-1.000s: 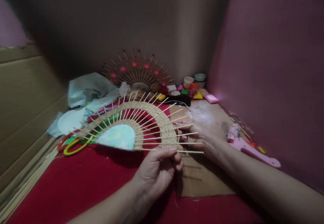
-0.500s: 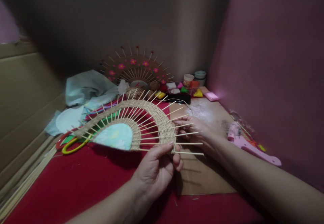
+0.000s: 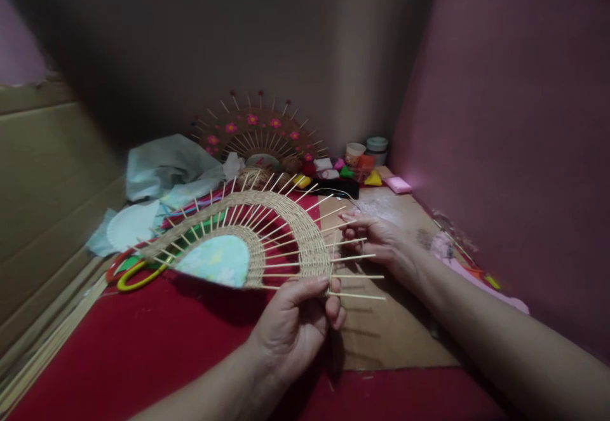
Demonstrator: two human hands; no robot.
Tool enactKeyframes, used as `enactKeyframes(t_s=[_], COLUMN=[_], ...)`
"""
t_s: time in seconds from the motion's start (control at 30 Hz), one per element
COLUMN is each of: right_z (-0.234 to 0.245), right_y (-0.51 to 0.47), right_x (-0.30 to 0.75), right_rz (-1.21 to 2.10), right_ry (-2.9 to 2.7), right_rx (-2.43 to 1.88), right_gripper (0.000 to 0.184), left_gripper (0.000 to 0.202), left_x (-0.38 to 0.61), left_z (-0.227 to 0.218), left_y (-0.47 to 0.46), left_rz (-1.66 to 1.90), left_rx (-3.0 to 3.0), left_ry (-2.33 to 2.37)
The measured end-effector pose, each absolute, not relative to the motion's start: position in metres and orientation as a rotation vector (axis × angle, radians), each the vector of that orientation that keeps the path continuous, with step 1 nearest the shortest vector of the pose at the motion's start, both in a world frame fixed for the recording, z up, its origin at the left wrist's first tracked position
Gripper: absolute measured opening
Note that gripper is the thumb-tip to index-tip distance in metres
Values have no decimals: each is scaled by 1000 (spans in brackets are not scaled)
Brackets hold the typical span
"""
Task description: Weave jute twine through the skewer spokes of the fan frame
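Note:
A half-round woven fan (image 3: 312, 243) of twine bands on thin wooden sticks is held up in front of me, with a pale blue patterned half-disc (image 3: 216, 261) at its centre. My left hand (image 3: 298, 319) pinches the near right corner of the outer band between thumb and fingers. Beyond the band, my right hand (image 3: 379, 237) is beside the projecting stick tips, its fingers curled together. Whatever those fingers hold, if anything, is too small to make out. Yellow-handled scissors (image 3: 138, 275) lie left of the fan, partly hidden by it.
A finished-looking fan with pink flowers (image 3: 252, 119) leans on the back wall. Before it lie a twine ball (image 3: 255, 176) and colourful clay packets (image 3: 374, 178). Cardboard (image 3: 405, 345) covers part of the red table (image 3: 143, 351); a pink glue gun (image 3: 476, 281) lies right, by the wall.
My right hand has drawn slightly away from the band, out toward the stick tips. The fan has shifted slightly down in view, still in my left hand.

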State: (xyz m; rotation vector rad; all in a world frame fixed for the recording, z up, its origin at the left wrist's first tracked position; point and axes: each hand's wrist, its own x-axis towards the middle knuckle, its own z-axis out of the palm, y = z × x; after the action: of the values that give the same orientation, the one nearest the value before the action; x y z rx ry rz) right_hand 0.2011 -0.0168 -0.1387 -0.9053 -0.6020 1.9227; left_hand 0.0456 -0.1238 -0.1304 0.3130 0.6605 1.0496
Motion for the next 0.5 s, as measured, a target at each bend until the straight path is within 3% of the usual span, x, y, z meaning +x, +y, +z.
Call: enactKeyframes(t_s=[0.27, 0.5], right_z=[-134, -127], right_y=[-14, -17], right_x=[208, 205], right_rz=[1743, 1612], right_ry=[-768, -887], right_rx=[-862, -938], right_gripper=[12, 19], left_gripper=[17, 16], left_x=[48, 47], left_z=[-136, -136], left_y=[-125, -125], left_rz=[1047, 1036], left_rx=[322, 325], left_ry=[644, 653])
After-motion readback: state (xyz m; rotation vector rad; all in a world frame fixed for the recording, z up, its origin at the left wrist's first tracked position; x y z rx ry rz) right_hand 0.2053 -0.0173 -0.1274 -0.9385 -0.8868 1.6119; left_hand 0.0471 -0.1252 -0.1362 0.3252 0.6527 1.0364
